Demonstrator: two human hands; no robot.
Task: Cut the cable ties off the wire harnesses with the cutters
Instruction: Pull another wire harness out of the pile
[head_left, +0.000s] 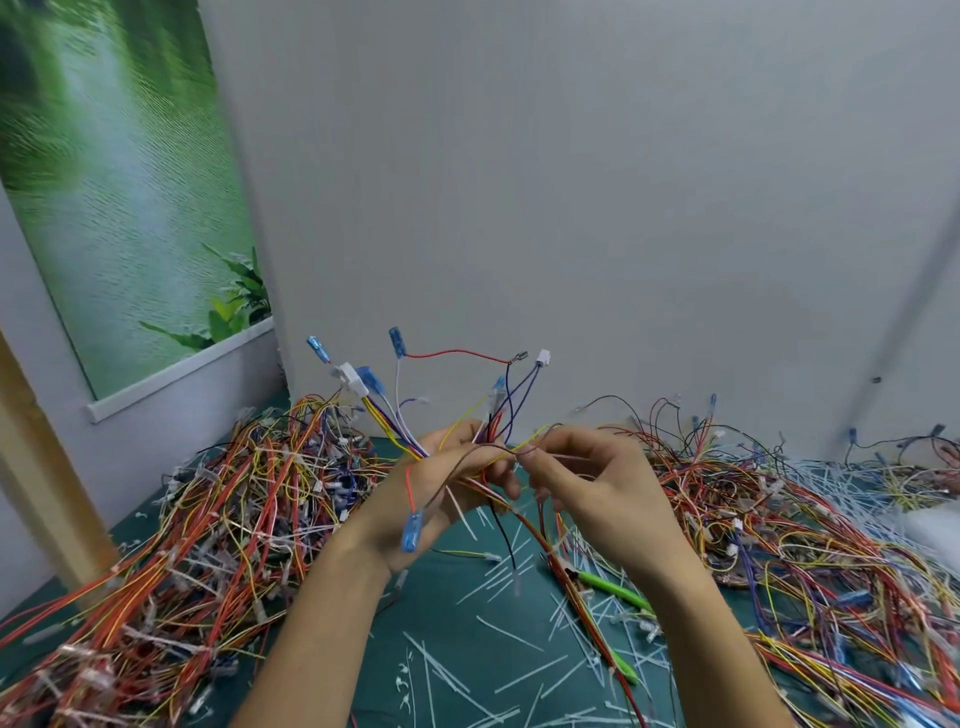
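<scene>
Left hand (434, 491) grips harness (387, 413), fingers curled. Right hand (587, 483) pinches a strand. Cutters (609, 585) on mat (457, 577).

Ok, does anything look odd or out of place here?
Yes. The cutters lie on the mat, half buried under stray wires, and neither hand holds them. The left hand grips a harness and the right hand pinches at it. Tie offcuts litter the mat.

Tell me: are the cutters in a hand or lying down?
Lying: the green-handled cutters rest on the mat; the left hand grips a harness, the right hand pinches its wire.
</scene>
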